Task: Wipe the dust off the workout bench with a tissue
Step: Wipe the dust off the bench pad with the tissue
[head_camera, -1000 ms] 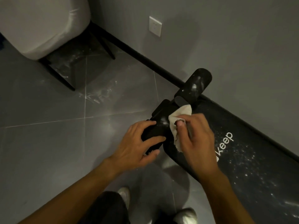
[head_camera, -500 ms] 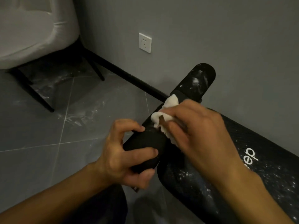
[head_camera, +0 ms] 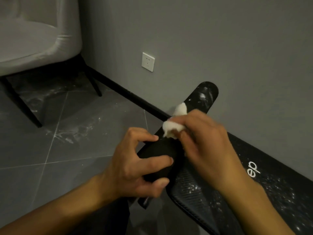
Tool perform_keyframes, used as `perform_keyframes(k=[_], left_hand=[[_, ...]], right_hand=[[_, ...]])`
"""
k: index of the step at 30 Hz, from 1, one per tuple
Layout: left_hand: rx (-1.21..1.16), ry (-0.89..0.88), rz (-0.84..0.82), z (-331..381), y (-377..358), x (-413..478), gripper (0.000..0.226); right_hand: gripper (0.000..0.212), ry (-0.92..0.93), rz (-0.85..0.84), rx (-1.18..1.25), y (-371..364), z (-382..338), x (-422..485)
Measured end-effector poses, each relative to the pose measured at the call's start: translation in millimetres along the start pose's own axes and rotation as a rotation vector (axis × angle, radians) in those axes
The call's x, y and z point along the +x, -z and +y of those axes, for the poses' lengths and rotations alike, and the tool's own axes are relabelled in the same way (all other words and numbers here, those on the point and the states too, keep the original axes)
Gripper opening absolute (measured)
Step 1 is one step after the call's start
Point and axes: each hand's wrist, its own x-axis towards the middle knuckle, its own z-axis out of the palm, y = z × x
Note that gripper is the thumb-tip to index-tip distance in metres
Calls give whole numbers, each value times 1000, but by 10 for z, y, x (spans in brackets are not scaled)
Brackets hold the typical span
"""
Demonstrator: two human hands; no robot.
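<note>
A black workout bench [head_camera: 264,189] lies along the wall at the right, its pad speckled with white dust and printed with white letters. At its near end sit two black foam rollers. My left hand [head_camera: 133,165] grips the near roller [head_camera: 157,150], fingers curled round it. My right hand [head_camera: 205,143] pinches a crumpled white tissue [head_camera: 172,127] and presses it against the bar between the rollers. The far roller [head_camera: 203,97] sticks up toward the wall with white dust smears on it.
A grey upholstered chair [head_camera: 33,39] on black legs stands at the upper left. The dark tiled floor [head_camera: 67,133] under it carries white dust streaks. A white wall socket [head_camera: 148,61] sits low on the grey wall, above a black skirting strip.
The camera has come closer and lower. My right hand has slid the tissue up from the near roller toward the far roller. My left hand keeps its grip on the near roller.
</note>
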Motion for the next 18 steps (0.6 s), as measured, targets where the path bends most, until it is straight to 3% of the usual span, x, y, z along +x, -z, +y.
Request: perform_keyframes(k=[3, 8, 14, 18], left_hand=[[-7, -1, -1, -10, -4, -9, 30], [-3, 0, 73, -13, -34, 24, 31], [13, 6, 48, 2, -7, -6, 32], [23, 27, 64, 24, -21, 1, 32]], right_hand=[[26, 60, -158, 187, 69, -80, -237], [23, -32, 43, -127, 110, 101, 66], [27, 89, -152, 121, 68, -63, -195], [31, -1, -26, -39, 77, 75, -65]])
